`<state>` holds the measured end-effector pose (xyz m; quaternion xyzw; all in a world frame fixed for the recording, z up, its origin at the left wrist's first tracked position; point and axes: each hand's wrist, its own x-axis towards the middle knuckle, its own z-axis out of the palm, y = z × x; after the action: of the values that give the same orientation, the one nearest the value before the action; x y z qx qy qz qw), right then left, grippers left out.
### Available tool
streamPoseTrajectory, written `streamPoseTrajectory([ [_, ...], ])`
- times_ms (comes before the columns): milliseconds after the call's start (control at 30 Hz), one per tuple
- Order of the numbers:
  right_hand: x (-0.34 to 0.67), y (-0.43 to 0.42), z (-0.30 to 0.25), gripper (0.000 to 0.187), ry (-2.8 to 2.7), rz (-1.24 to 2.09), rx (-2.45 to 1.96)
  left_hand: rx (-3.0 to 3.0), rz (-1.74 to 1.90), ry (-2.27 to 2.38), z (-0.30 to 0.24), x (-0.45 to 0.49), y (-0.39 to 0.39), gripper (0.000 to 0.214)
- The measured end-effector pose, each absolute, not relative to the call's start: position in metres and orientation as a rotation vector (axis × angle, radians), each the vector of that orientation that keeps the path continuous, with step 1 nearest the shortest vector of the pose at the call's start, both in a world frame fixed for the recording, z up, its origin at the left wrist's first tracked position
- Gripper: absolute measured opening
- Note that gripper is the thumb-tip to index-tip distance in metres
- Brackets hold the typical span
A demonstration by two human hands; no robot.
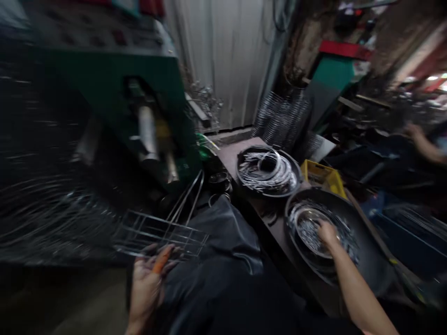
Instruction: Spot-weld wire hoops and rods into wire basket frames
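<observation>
My left hand (148, 284), with an orange covering on one finger, is at the bottom left and grips the edge of a welded wire grid frame (160, 235). Long wire rods rise from the far side of this frame. My right hand (328, 235) reaches down into a round metal pan (307, 228) of short silver wire pieces. That pan sits inside a large black basin (363, 242). The fingertips are hidden among the pieces, so I cannot tell whether they hold any.
A green machine (115, 93) stands at the left, above a blurred heap of wire. On the bench (275, 232), a black tub (267, 170) holds wire loops. A stack of wire rings (282, 118) and a yellow crate (323, 179) stand behind. A co-worker's hand (415, 132) shows at the right.
</observation>
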<state>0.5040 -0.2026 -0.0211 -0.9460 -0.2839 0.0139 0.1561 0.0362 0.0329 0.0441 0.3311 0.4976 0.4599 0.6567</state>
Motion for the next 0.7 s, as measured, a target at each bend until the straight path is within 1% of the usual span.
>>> streamPoseTrajectory([
  [67,0.501,-0.177,-0.013,0.019,-0.907,0.095,-2.547,0.715,1.07,1.115,0.045,0.039,0.035,0.061],
  [167,0.472,-0.118,0.007,0.027,-1.059,0.294,-2.207,0.682,1.116,1.09,0.044,0.04,0.038,0.058],
  [233,0.435,-0.073,0.025,0.032,-1.146,0.439,-2.007,0.668,1.147,1.08,0.043,0.038,0.038,0.056],
  [367,0.355,0.015,0.054,0.031,-1.259,0.662,-1.758,0.662,1.178,1.084,0.043,0.032,0.034,0.053],
  [533,0.283,0.096,0.061,0.035,-1.338,0.912,-1.487,0.629,1.217,1.092,0.047,0.023,0.03,0.054],
  [700,0.248,0.128,0.059,0.034,-1.405,1.073,-1.354,0.564,1.238,1.065,0.044,0.015,0.03,0.054],
])
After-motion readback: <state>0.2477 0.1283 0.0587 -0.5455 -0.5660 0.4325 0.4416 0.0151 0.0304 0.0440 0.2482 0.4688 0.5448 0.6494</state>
